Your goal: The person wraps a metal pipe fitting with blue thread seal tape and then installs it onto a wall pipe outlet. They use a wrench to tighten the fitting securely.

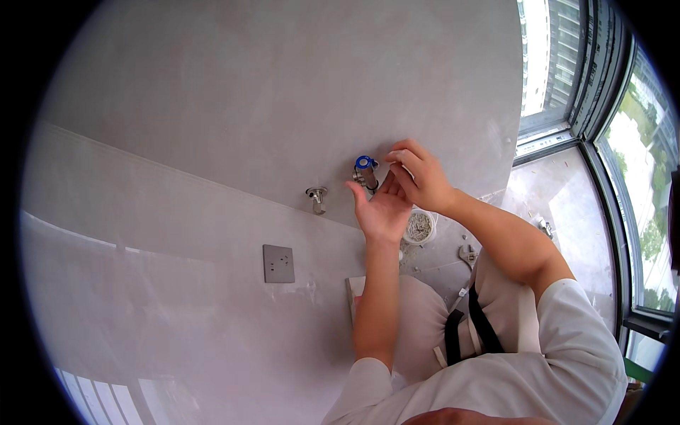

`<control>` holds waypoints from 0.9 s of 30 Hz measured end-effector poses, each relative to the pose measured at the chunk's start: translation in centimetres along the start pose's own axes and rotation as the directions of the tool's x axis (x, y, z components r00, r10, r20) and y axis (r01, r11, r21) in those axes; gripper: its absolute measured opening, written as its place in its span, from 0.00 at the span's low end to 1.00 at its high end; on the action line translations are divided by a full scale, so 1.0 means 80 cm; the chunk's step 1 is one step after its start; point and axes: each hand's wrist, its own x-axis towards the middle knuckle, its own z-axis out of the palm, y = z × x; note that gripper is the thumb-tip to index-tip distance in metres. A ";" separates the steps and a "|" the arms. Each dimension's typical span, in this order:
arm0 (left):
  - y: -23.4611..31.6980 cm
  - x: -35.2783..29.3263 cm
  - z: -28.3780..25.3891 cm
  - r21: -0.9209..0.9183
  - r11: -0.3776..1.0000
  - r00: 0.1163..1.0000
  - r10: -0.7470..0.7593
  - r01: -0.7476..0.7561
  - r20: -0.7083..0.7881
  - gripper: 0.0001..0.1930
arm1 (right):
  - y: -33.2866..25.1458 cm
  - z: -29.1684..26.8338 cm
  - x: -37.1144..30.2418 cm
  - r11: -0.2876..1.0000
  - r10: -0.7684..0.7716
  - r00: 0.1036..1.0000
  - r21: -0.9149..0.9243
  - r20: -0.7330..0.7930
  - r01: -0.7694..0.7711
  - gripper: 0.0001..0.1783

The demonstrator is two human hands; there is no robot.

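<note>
My left hand [383, 213] is turned palm up just below a chrome angle valve with a blue cap [365, 168] on the grey wall. Its thumb stands apart, and its fingertips are partly covered by my right hand [423, 178]. The right hand comes in from the right with bent fingers drawn together over the left fingers. Whatever lies between those fingers, if anything, is hidden or too small to make out. A second metal valve [317, 199], lacking a blue cap, sticks out of the wall to the left.
Below my hands a white bucket [420, 227] holds pale rubble-like bits. Near my knee an adjustable wrench [467, 256] lies on the floor, among scattered crumbs. A grey socket plate [278, 263] is on the left wall. Dark-framed windows [591, 134] line the right side.
</note>
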 end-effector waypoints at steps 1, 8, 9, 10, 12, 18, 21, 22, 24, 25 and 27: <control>0.001 0.010 0.002 -0.101 0.994 0.999 0.041 -0.041 0.002 0.32 | -0.004 -0.001 0.001 1.000 0.006 1.000 0.018 -0.004 -0.006 0.09; 0.015 0.040 -0.007 -0.284 0.947 0.989 0.135 -0.148 -0.063 0.23 | -0.009 -0.015 0.005 0.999 0.032 0.999 -0.015 -0.041 -0.033 0.09; 0.013 0.040 -0.002 -0.266 0.949 0.984 0.148 -0.169 -0.097 0.23 | -0.009 -0.018 0.006 0.999 0.039 0.999 -0.014 -0.038 -0.040 0.09; 0.011 0.039 0.002 -0.222 0.957 0.979 0.163 -0.187 -0.123 0.22 | -0.010 -0.021 0.007 0.999 0.046 0.998 -0.013 -0.034 -0.046 0.09; 0.007 0.037 0.009 -0.128 0.967 0.965 0.198 -0.221 -0.171 0.21 | -0.010 -0.024 0.008 0.999 0.049 0.998 -0.014 -0.033 -0.050 0.09; 0.010 0.047 -0.008 0.230 0.936 0.933 0.311 -0.267 -0.183 0.17 | -0.007 -0.026 0.010 0.999 0.033 0.998 -0.036 -0.052 -0.035 0.09; 0.006 0.058 -0.016 0.393 0.843 0.856 0.471 -0.367 -0.212 0.15 | -0.005 -0.022 0.010 0.999 0.005 0.997 -0.045 -0.078 -0.008 0.09; 0.006 0.060 -0.020 0.437 0.814 0.846 0.499 -0.383 -0.188 0.14 | -0.006 -0.022 0.010 0.999 0.005 0.997 -0.043 -0.075 -0.008 0.09; 0.004 0.060 -0.025 0.520 0.748 0.823 0.550 -0.412 -0.139 0.13 | -0.005 -0.021 0.010 0.999 0.007 0.997 -0.038 -0.070 -0.010 0.09; 0.003 0.061 -0.025 0.561 0.712 0.804 0.580 -0.422 -0.131 0.12 | -0.003 -0.020 0.009 0.999 0.009 0.998 -0.035 -0.069 -0.011 0.09; 0.000 0.060 -0.022 0.640 0.633 0.763 0.637 -0.436 -0.110 0.12 | 0.000 -0.020 0.008 0.999 0.013 0.998 -0.028 -0.067 -0.015 0.09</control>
